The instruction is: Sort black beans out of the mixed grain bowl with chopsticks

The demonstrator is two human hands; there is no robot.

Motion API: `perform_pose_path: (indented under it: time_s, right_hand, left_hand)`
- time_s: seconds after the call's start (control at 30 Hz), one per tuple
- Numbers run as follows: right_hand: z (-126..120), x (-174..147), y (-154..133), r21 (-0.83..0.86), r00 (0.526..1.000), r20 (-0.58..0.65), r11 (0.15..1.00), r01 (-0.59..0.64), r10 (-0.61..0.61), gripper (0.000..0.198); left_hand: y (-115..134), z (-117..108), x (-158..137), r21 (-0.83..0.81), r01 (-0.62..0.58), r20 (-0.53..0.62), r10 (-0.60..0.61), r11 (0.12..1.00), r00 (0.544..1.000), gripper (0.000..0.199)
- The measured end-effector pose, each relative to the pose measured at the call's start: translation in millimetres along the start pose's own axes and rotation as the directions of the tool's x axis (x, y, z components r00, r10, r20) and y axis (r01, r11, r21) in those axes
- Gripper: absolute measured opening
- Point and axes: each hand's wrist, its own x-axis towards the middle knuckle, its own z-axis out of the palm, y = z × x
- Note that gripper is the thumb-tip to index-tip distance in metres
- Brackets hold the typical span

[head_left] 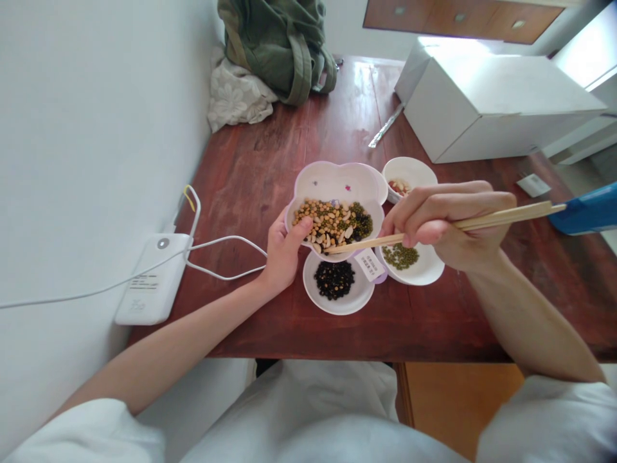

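Observation:
My left hand (284, 251) grips the near left rim of a flower-shaped white bowl (321, 182), thumb over the edge. Mixed beans and peanuts (332, 222) lie in that bowl, which is tilted toward me. In my right hand (453, 218) is a pair of wooden chopsticks (506, 217), their tips among the beans at the bowl's near edge. Just below stands a white dish (313, 292) of black beans (333, 280). Right of it, partly under my right hand, is a bowl (431, 270) of green beans (400, 256). Behind, another bowl (419, 168) holds reddish and pale pieces (399, 186).
A printed label (370, 263) hangs by the flower-shaped bowl. A white power bank (154, 280) with a cable (226, 238) lies left by the wall. A green bag (274, 45) and a white box (482, 109) stand at the back. Something blue (588, 209) is at the right.

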Motion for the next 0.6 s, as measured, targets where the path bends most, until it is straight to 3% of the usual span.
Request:
perform_pose_path:
  time_s: [0.27,0.43,0.6]
  right_hand:
    - [-2,12,-11,0.116,0.994,-0.09,0.991,0.073,-0.063,0.046]
    - [-16,17,-21,-0.035,0.969,-0.231,0.996,0.082,-0.088,0.05]
    - [-23,14,-21,-0.078,0.987,-0.112,0.991,0.108,-0.116,0.038]
  left_hand:
    - [-2,-3,-1,-0.024,0.001,0.011,0.0,1.0,1.0,0.047]
    - [-3,-2,0,-0.039,0.001,0.018,0.0,0.999,1.0,0.047]
    - [-4,-4,1,-0.004,-0.006,0.008,0.006,1.0,1.0,0.049]
